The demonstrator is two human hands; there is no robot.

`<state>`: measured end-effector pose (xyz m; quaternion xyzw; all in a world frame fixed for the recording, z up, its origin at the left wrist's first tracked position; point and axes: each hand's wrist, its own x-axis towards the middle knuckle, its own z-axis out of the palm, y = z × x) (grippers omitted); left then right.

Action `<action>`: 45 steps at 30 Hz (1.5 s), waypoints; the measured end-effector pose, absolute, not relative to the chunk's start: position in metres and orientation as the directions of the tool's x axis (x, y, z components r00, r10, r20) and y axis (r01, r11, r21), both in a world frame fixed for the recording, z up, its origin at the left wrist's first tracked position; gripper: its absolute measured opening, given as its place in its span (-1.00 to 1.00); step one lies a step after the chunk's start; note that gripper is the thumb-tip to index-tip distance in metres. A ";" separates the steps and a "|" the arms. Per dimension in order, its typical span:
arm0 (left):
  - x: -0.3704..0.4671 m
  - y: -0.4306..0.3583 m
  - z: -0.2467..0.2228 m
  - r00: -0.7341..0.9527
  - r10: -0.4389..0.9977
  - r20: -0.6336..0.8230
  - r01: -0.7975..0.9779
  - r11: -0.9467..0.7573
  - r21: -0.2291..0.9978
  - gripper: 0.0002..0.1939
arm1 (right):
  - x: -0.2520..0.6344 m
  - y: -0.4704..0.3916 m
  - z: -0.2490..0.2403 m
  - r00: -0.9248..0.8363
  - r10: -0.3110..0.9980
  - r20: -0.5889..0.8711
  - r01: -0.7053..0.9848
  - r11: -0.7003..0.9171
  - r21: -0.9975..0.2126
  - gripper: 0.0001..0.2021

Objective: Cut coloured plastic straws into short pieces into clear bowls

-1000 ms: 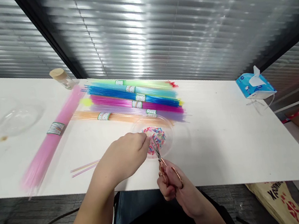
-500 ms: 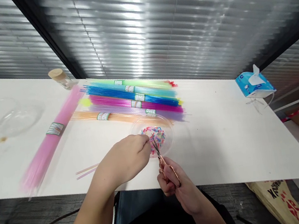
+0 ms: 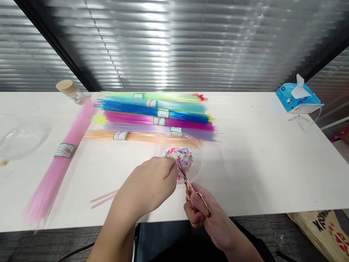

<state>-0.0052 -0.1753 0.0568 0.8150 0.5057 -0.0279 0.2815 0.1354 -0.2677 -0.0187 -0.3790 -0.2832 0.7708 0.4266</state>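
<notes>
At bowl: left hand holding straws, right hand scissors; bag lettered.

The left forearm slants up and inward from the bottom edge, bare, its wrist bent so that the left hand points right, back uppermost, fingertips pinched and mostly hidden. The right forearm angles up and to the left; the right hand is lower, turned thumb side up, its fingers curled inward, apart from the left hand
</notes>
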 end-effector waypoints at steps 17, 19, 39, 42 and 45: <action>-0.002 -0.176 0.056 0.455 0.823 -0.339 0.869 -0.328 0.370 -0.66 | 0.130 -0.270 -0.024 -0.290 0.854 -0.432 -0.412 -0.519 -0.749 -0.52; -0.002 -0.175 0.056 0.452 0.824 -0.340 0.874 -0.334 0.352 -0.66 | 0.130 -0.270 -0.026 -0.293 0.853 -0.432 -0.418 -0.520 -0.745 -0.53; 0.013 -0.171 0.058 0.410 0.817 -0.406 0.909 -0.401 0.111 -0.68 | 0.131 -0.269 -0.021 -0.360 0.795 -0.488 -0.487 -0.606 -0.629 -0.52; 0.013 -0.170 0.056 0.421 0.816 -0.395 0.905 -0.410 0.116 -0.67 | 0.132 -0.269 -0.022 -0.359 0.789 -0.498 -0.491 -0.614 -0.618 -0.51; 0.013 -0.170 0.056 0.425 0.816 -0.391 0.903 -0.413 0.119 -0.67 | 0.133 -0.269 -0.024 -0.357 0.790 -0.499 -0.492 -0.613 -0.618 -0.51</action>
